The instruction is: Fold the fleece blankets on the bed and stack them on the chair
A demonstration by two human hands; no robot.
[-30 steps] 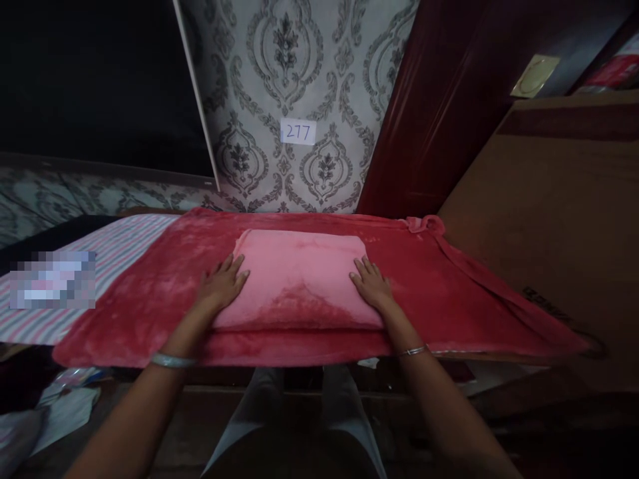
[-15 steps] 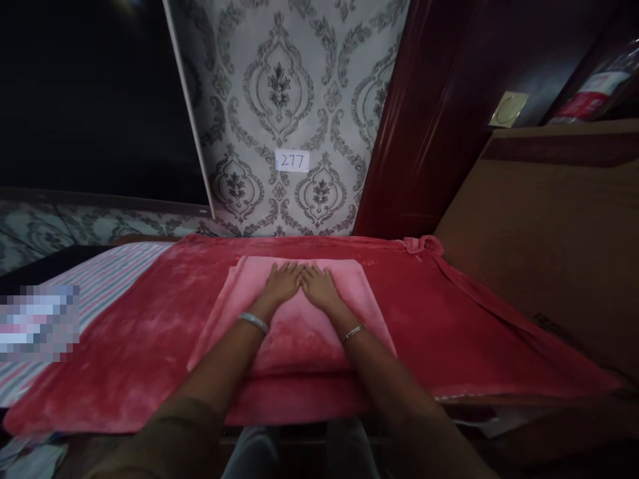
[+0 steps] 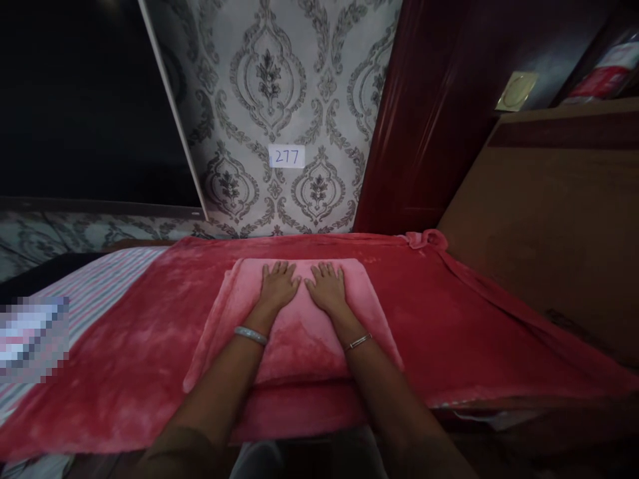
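A folded pink plush blanket [image 3: 304, 352] lies in a flat, layered rectangle in the middle of the head view. My left hand [image 3: 279, 286] rests palm down on its upper left part, fingers spread, with a pale bangle on the wrist. On the upper right part lies my right hand [image 3: 327, 287], also flat with its fingers apart; that wrist wears a thin metal bracelet. A small gap separates the two thumbs. Beneath the folded blanket spreads a red plush cover [image 3: 439, 326], hanging over the front edge.
Behind is patterned wallpaper [image 3: 269, 86] with a paper label [image 3: 286, 156] reading 277. A dark television screen [image 3: 90, 106] stands at left, above a striped cloth [image 3: 107, 286]. At right are a dark red door frame [image 3: 399, 133] and a large cardboard box [image 3: 559, 219].
My hands have moved apart from each other, left and right, and their fingers are more spread. The view has shifted slightly. The folded blanket stays in place.
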